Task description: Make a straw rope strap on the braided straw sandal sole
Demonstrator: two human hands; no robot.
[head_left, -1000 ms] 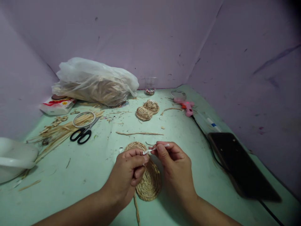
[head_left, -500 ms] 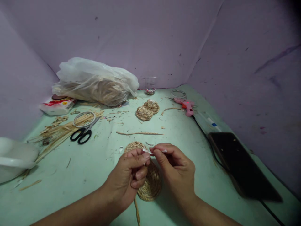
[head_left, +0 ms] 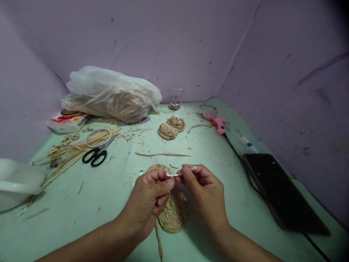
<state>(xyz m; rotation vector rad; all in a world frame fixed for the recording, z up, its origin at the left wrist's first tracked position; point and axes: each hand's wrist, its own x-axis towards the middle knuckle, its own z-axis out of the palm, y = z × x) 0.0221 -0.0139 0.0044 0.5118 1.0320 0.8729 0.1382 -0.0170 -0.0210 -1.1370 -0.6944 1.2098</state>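
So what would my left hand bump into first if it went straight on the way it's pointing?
Probably your right hand, whose fingers pinch the same thin white strip; exact depth is hard to judge here.

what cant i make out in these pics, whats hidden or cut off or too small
All in the head view:
- white strip: partly hidden by fingers of the left hand and right hand
- coil: partly behind the left hand
- bag: contents veiled by cloudy plastic
- white tub: cut off by the left edge
- beads: too small to count
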